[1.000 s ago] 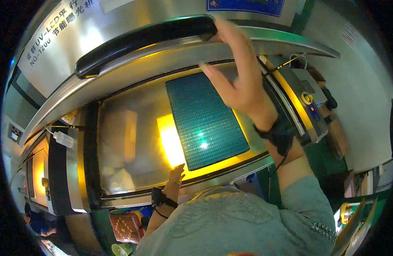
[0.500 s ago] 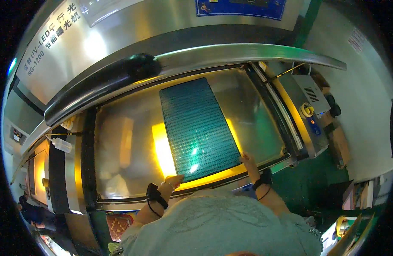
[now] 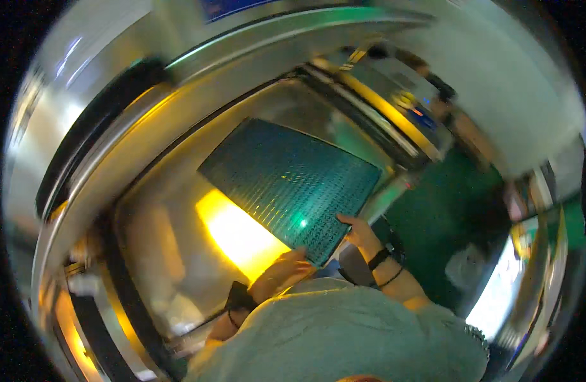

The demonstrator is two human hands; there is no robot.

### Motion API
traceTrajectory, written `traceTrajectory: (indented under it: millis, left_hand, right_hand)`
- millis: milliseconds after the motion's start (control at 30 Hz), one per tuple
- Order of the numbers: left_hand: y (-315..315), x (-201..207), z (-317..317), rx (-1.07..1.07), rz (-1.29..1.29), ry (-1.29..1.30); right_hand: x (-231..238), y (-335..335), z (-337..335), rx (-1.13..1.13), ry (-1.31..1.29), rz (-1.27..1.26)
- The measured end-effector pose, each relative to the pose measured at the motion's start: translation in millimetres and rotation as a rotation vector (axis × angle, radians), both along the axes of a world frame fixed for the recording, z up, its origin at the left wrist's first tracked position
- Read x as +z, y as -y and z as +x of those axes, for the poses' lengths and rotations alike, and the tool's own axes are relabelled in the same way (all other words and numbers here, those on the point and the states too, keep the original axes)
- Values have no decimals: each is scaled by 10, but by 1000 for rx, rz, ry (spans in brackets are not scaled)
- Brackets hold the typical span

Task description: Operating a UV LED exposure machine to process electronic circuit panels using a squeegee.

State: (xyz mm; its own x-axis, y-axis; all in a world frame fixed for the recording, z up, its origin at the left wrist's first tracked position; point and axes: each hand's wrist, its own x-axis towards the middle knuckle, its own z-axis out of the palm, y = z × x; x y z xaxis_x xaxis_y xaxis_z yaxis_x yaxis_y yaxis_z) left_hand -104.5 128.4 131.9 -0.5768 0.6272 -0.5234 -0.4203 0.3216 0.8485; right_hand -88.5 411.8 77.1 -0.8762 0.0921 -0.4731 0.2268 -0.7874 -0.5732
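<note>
Head view, nearest zone: the operator's grey-green shirt (image 3: 344, 331) fills the lower edge, with a dark wristband (image 3: 378, 258) on the right wrist and a dark strapped device (image 3: 240, 296) on the left. Right hand (image 3: 363, 235): gripping the near edge of the green panel (image 3: 286, 178), thumb laid on the upper face, other fingers mostly out of sight. Left hand (image 3: 282, 270): at the panel's near left corner, fingers blurred; from where I stand, I cannot tell whether they are closed on it.

Panel position: over the machine bed (image 3: 140, 223), turned askew, its near edge toward the operator. Whether it lies flat or is raised cannot be determined. A glowing yellow strip (image 3: 239, 232) runs along its left edge.

Right of the bed: green floor (image 3: 446, 210). Beyond: the metal lid (image 3: 207, 81) stands raised, a black handle (image 3: 99, 137) on its left portion. At far right, a yellow knob (image 3: 404, 100) sits near a pale wall (image 3: 516, 89).
</note>
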Motion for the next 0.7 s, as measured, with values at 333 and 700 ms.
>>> traceTrajectory:
  millis: [333, 700]
  left_hand:
    - [-165, 75, -235, 97, 317, 472]
    - [-840, -353, 316, -414, -50, 385]
  right_hand:
    - [1396, 359, 3496, -736, 126, 210]
    - [827, 1815, 5455, -1742, -120, 253]
